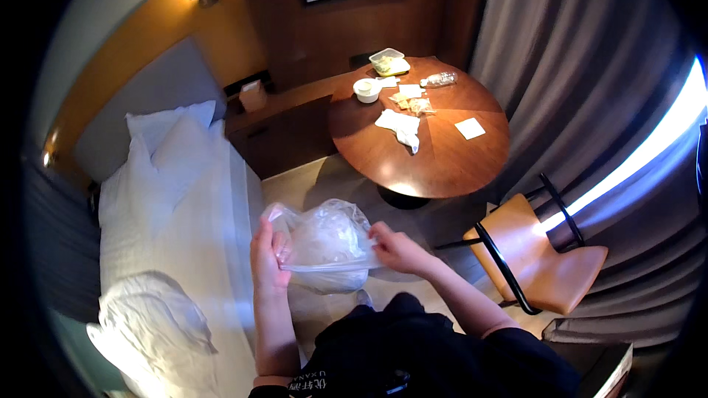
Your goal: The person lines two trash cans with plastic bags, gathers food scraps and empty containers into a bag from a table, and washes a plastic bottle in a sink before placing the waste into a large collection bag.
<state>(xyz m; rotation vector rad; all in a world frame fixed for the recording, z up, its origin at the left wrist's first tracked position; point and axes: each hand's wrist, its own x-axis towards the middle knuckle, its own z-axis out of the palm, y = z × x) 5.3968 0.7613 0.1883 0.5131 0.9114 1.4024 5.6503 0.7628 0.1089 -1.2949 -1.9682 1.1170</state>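
Between my two hands a clear plastic bag (332,237) is stretched out in front of my body. My left hand (271,251) grips the bag's rim on the left, the thin film bunched about its fingers. On the right, my right hand (398,249) pinches the other side of the rim. The near edge is pulled taut between them. Pale, crumpled stuff shows through the film, but I cannot tell what it is. Below the rim the bag bulges down over the floor.
Beyond the bag stands a round wooden table (442,160) with a crumpled white cloth or tissue (401,126), white bowl (366,90), plastic food container (389,62) and plastic bottle (441,79). A tan chair (520,249) is at right, a bed (215,243) at left.
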